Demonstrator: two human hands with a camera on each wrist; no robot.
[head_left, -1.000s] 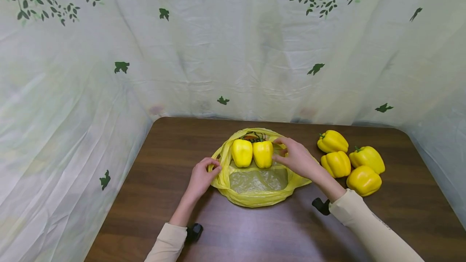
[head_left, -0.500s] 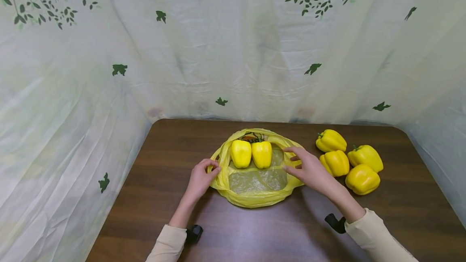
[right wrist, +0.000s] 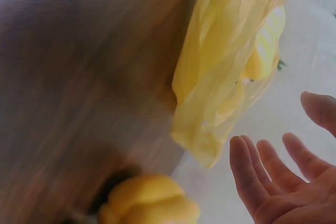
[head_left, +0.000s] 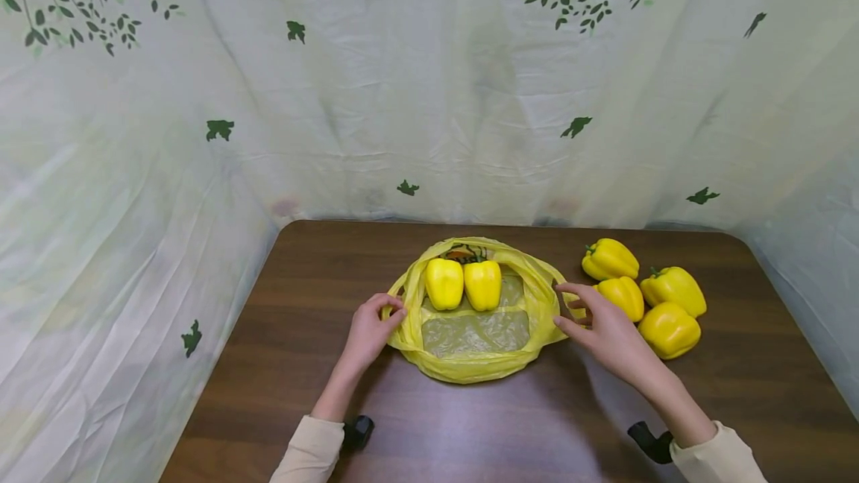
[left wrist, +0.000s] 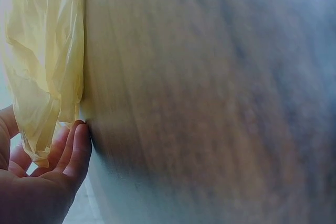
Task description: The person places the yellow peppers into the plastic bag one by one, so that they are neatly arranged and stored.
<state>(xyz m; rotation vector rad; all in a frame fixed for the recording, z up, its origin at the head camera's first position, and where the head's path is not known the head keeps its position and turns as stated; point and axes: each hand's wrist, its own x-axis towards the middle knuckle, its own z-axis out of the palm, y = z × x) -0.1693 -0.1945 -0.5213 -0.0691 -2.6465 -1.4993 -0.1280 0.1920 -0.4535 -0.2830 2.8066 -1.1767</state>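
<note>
A thin yellow plastic bag lies with its mouth spread wide on the table. Two yellow bell peppers, the left pepper and the right pepper, stand side by side within it. At the bag's left rim my left hand pinches the plastic; in the left wrist view the bag's edge runs between thumb and fingers. My right hand is by the bag's right end, fingers parted and holding nothing. In the right wrist view its fingers are apart from the bag.
Several more yellow bell peppers are grouped on the right of the brown wooden table, among them a back pepper and a front pepper. The group is just beyond my right hand. A pale leaf-patterned curtain hangs behind the table.
My right hand has drawn back to the right, from beside the pepper inside the bag to the bag's right end. The left hand has kept its place at the rim.
</note>
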